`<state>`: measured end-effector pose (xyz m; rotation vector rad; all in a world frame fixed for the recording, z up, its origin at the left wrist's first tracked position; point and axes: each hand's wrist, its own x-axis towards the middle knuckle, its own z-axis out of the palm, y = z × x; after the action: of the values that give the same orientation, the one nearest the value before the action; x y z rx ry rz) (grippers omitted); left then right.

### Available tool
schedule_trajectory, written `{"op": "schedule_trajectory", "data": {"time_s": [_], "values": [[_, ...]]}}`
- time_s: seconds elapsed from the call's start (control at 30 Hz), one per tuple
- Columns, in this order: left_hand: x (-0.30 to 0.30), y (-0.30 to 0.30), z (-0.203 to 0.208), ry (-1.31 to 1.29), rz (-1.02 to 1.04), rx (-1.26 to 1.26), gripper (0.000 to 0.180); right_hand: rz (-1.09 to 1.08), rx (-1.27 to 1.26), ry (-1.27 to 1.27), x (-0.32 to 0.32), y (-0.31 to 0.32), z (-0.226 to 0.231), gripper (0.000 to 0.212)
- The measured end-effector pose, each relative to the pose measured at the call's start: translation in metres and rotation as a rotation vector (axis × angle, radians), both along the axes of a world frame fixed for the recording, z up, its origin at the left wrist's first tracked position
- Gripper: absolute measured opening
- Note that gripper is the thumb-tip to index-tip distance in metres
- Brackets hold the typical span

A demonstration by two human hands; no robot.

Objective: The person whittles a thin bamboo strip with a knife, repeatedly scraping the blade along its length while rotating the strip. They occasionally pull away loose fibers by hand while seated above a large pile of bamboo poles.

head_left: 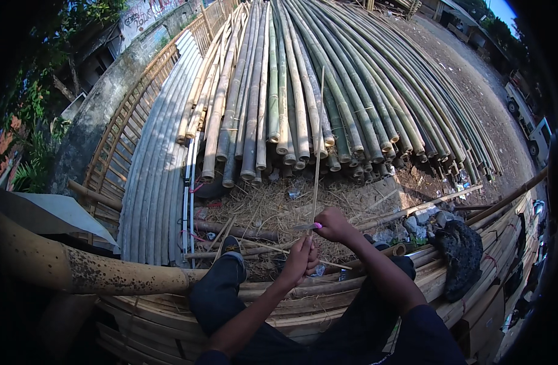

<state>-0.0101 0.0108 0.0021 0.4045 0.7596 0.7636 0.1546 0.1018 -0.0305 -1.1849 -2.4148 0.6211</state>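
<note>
My right hand (337, 225) is closed around a knife (304, 227), whose blade points left and whose handle shows a bit of pink. Just below and to the left, my left hand (299, 260) grips the lower end of a long, thin bamboo strip (318, 146). The strip stands up away from me, and its far part overlaps the stacked poles in view. The blade lies across the strip a little above my left fingers; whether it cuts into it I cannot tell.
A large pile of bamboo poles (297, 91) fills the far middle. Corrugated sheets (160, 146) lie left, beside a bamboo fence (130, 121). A thick bamboo pole (108, 271) juts in from the left. Split bamboo lies under my legs; a black lump (461, 258) is at right.
</note>
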Motion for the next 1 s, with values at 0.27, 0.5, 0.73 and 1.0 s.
{"op": "schedule_trajectory", "data": {"time_s": [0.27,0.5,0.73,1.0], "values": [[0.026,-0.048,0.022,-0.163,-0.283,-0.059,0.026,-0.873,-0.025,0.287,0.125,0.056,-0.007,0.035],[0.014,-0.011,0.013,-0.229,-0.218,-0.083,0.028,-0.411,-0.717,1.310,0.083,0.040,0.040,0.039],[0.010,0.007,-0.007,-0.330,-0.297,-0.075,0.030,-0.390,-0.871,1.253,0.040,0.030,0.037,0.031],[0.003,0.028,-0.012,-0.368,-0.146,-0.164,0.032,-0.501,-0.289,0.427,0.040,0.029,0.005,0.045]]}}
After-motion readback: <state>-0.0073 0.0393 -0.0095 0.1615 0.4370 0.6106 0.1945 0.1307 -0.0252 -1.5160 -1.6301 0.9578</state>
